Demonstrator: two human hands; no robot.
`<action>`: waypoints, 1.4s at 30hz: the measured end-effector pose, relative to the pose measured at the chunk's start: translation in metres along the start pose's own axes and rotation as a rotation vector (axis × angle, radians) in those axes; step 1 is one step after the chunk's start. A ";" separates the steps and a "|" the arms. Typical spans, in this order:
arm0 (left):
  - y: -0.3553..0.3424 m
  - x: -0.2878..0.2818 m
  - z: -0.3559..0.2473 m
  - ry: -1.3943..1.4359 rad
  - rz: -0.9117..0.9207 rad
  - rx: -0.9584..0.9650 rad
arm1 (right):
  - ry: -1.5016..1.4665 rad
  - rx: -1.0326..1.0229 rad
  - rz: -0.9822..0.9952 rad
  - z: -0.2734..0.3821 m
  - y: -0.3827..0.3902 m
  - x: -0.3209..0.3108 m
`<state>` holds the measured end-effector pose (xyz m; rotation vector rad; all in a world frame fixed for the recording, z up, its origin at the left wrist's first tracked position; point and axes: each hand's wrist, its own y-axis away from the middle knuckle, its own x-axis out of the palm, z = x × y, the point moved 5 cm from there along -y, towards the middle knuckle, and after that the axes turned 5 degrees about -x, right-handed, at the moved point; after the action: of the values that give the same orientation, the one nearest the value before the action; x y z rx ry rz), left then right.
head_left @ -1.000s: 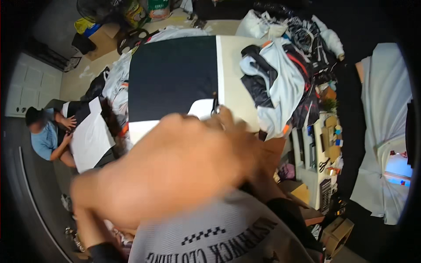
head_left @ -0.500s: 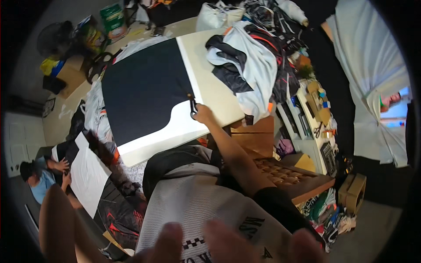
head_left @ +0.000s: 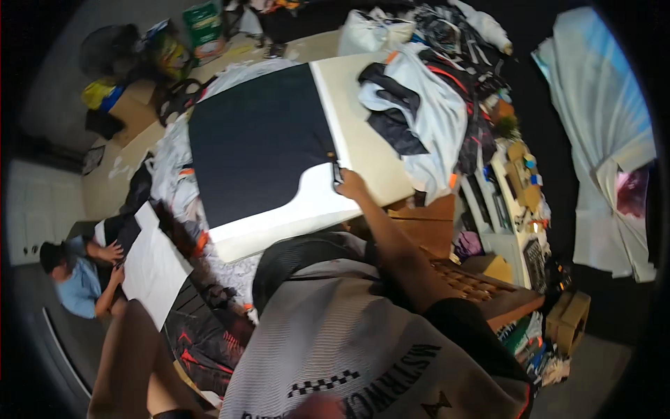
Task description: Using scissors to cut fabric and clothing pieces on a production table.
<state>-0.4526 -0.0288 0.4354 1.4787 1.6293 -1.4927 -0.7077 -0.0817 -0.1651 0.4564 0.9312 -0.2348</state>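
My right hand is closed on black-handled scissors, over a white piece that lies on a dark, squared-off fabric sheet. Both lie on a pale board or tabletop. A blurred fingertip of my left hand shows at the bottom edge, close to the camera; the other fingers are hidden. My bent left arm rises at the lower left.
A co-worker in blue works at left with white paper and dark fabric. Heaped garments lie at the board's right, above a cluttered shelf. A wooden seat, boxes and a curtain are at right.
My left hand, a large blur across the middle a second ago, has dropped to the bottom edge. My right hand stays on the scissors at the white piece as the view shifts.
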 end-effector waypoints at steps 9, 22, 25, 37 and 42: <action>0.000 -0.002 0.006 0.151 -0.021 -0.005 | 0.009 -0.091 -0.035 0.010 0.005 -0.007; 0.207 0.322 0.134 1.124 0.234 -1.005 | -0.035 -0.035 -0.030 0.009 0.010 -0.012; 0.218 0.339 0.129 1.154 0.150 -1.071 | 0.003 -0.030 -0.040 0.010 0.010 -0.012; 0.163 0.282 0.111 1.074 -0.135 -0.896 | 0.073 -0.139 0.025 -0.011 -0.007 0.012; 0.166 0.295 0.120 1.206 -0.046 -0.971 | -0.010 -0.116 -0.010 0.005 0.005 -0.002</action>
<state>-0.4289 -0.0547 0.0779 1.6994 2.4211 0.4811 -0.7035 -0.0799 -0.1602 0.3433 0.9323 -0.1912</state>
